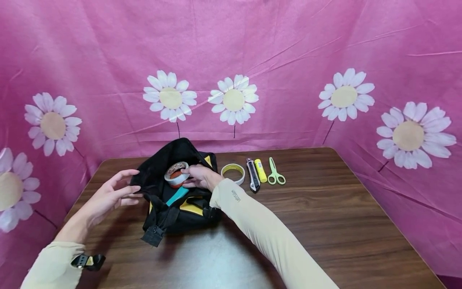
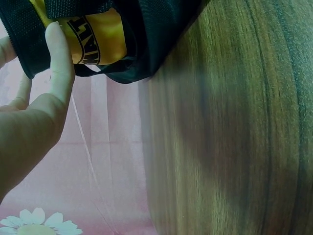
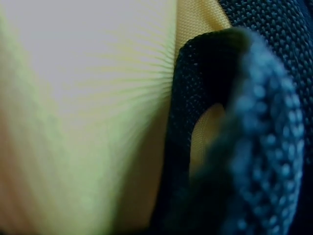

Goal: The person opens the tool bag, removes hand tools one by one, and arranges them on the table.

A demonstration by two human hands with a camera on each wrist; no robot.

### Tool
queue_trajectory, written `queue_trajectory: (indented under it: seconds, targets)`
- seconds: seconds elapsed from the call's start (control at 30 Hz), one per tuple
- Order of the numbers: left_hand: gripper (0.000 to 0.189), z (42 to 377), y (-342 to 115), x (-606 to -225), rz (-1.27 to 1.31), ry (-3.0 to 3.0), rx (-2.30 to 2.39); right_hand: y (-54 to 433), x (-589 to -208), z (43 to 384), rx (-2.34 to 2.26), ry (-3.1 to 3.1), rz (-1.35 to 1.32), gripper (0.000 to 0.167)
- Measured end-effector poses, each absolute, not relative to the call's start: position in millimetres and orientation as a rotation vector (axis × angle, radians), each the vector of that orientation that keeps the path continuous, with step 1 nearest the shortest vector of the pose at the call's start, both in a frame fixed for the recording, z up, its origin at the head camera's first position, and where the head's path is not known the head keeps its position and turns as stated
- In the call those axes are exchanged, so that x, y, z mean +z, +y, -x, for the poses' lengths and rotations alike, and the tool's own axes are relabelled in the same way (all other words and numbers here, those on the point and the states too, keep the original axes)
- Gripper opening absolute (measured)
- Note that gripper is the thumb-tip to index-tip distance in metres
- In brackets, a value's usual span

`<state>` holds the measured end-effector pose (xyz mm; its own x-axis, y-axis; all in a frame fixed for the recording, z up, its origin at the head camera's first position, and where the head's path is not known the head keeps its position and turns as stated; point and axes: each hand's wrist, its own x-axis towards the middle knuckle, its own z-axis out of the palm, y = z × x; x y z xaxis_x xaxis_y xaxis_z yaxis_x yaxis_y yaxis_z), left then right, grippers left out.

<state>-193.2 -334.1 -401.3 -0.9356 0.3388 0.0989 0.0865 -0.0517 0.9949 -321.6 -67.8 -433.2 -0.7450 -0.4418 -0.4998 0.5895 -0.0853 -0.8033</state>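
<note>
A black and yellow tool bag [image 1: 169, 156] lies open on the table. My left hand [image 1: 113, 192] pinches the bag's left edge; in the left wrist view the edge sits between the fingers of that hand [image 2: 46, 105]. Inside the bag's mouth, my right hand [image 1: 200, 176] grips a roll of white tape [image 1: 167, 176] by its right side. Something orange-red shows in and under that roll, and its kind cannot be told. Below it in the bag lies a teal flat piece [image 1: 177, 196], partly covered. A sleeve and a black strap [image 3: 264, 122] fill the right wrist view.
Right of the bag, a second tape roll [image 1: 242, 179], a box cutter [image 1: 253, 175], a yellow glue stick [image 1: 260, 171] and light green scissors [image 1: 276, 172] lie in a row on the wooden table [image 1: 325, 208]. A pink flowered cloth [image 1: 288, 40] hangs behind and at both sides.
</note>
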Motion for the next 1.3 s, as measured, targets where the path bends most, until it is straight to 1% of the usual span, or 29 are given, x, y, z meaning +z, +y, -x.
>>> queue_trajectory:
  seconds: [0.07, 0.17, 0.57, 0.8, 1.3]
  targets:
    - [0.041, 193.1, -333.7, -401.5, -0.469, 2.026, 2.114, -67.9, -434.3, 321.5, -1.912, 1.498, -0.16, 0.005]
    - [0.041, 193.9, -332.7, -401.8, -0.463, 2.033, 2.119, -66.6, -434.3, 321.2, -1.928, 1.498, -0.15, 0.003]
    - [0.039, 196.3, -330.4, -404.5, -0.456, 2.011, 2.126, -63.1, -432.5, 317.9, -1.928, 1.474, -0.113, 0.014]
    - [0.043, 195.1, -330.5, -408.1, -0.482, 1.975, 2.162, -64.3, -434.1, 318.2, -1.932, 1.475, -0.106, 0.019]
    - [0.045, 190.5, -328.9, -417.9, -0.439, 1.825, 2.288, -64.2, -433.2, 318.5, -1.94, 1.454, -0.096, 0.015]
